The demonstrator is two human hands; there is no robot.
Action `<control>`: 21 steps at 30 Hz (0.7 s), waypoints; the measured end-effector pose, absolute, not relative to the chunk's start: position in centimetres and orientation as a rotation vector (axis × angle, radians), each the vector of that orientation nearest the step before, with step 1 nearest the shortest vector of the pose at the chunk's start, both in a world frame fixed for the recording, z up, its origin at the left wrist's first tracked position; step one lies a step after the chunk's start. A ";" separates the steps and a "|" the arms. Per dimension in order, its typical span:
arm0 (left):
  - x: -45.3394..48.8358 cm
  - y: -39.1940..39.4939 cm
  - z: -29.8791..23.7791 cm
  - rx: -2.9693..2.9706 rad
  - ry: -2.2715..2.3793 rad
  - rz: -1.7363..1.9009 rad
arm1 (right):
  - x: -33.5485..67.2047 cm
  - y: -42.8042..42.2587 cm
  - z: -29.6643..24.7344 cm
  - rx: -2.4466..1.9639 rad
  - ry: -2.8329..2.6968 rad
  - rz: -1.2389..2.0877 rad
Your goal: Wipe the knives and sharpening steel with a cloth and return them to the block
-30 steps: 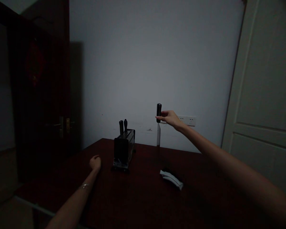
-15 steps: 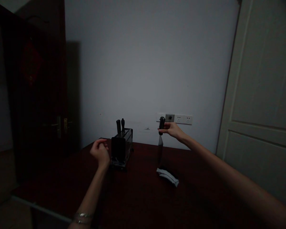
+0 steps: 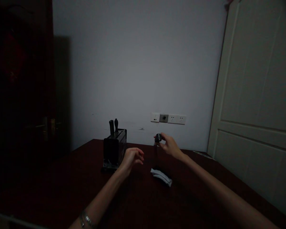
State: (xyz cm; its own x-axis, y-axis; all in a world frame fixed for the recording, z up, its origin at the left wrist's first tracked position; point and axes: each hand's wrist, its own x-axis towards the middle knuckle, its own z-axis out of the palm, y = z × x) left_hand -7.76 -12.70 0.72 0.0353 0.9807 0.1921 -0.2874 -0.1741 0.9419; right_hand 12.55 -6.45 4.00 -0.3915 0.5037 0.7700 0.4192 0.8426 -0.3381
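Observation:
My right hand [image 3: 170, 147] grips a kitchen knife [image 3: 158, 138] by its black handle, over the back part of the table. Its blade points down and is hard to make out in the dim light. In front of and below it lies a folded pale cloth [image 3: 161, 177]. My left hand [image 3: 132, 156] is in the air with loosely bent fingers and holds nothing, just right of the black knife block [image 3: 111, 152]. Two dark handles [image 3: 112, 127] stick up from the block's top. My left forearm hides the block's lower right corner.
The dark red table [image 3: 85, 184] reaches back to the wall. Wall sockets [image 3: 173, 119] sit above its back edge. A pale panelled door [image 3: 255, 105] stands at the right, a dark door [image 3: 26, 95] at the left.
My left hand has moved right, from the block's left side across to its right. My right hand has lowered the knife, and its handle now tilts more toward me. The view has shifted slightly right.

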 end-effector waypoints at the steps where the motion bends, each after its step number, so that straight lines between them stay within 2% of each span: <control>1: -7.5 -12.6 0.4 1.137 0.844 1.316 | 12.5 -6.9 3.6 -0.671 -2.064 0.058; 6: -6.4 -11.3 -1.1 0.960 0.780 0.944 | 12.0 -8.2 1.1 -0.607 -2.185 -0.195; 13: -5.6 -9.1 -2.1 0.787 0.692 0.799 | 11.5 -8.3 -2.0 -0.466 -2.244 -0.538; 21: -5.3 -7.2 -3.6 0.735 0.536 0.688 | 10.8 -8.8 -3.7 -0.411 -2.198 -0.733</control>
State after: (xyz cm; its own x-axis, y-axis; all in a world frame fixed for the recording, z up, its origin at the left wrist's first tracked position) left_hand -5.28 -7.23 -3.60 0.6589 0.7250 -0.2004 -0.3719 0.5456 0.7510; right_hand 10.79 -8.77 -3.69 -0.6530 0.0572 0.7552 0.4988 0.7828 0.3720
